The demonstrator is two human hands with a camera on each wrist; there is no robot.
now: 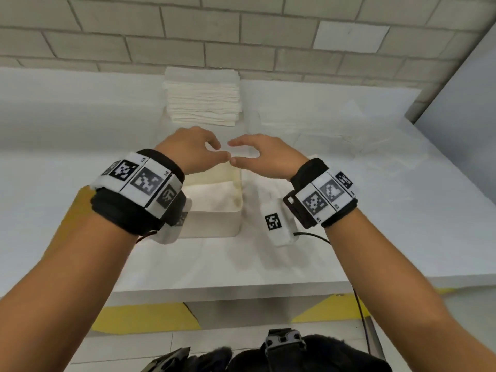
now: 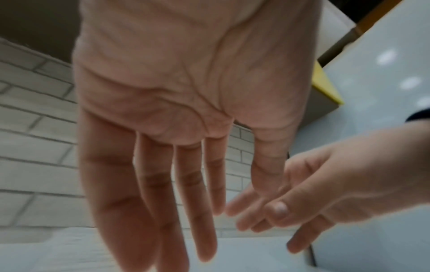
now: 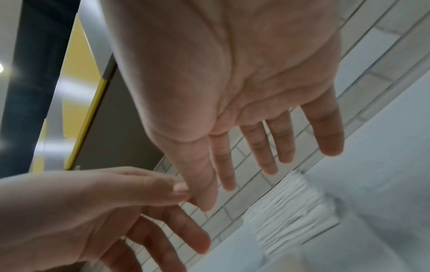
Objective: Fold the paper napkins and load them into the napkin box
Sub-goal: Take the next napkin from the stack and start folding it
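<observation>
A long white countertop ran across the middle of the head view, backed by a pale grey brick wall along the top of the frame. A tall stack of white paper napkins stood against the wall at upper centre; the right wrist view showed the same stack at lower right, blurred. Directly below it in the head view sat the open, white rectangular napkin box, with white paper visible inside; its left part was hidden behind the left wrist.

Both hands hovered in the centre of the frame, above the far end of the box. The left hand was spread, fingers straight and slightly apart, holding nothing, as its own camera confirmed. The right hand was likewise relaxed and empty, fingers extended. Their thumb tips met, or nearly met, between the two hands. Black wristbands with white marker tags wrapped each wrist.
</observation>
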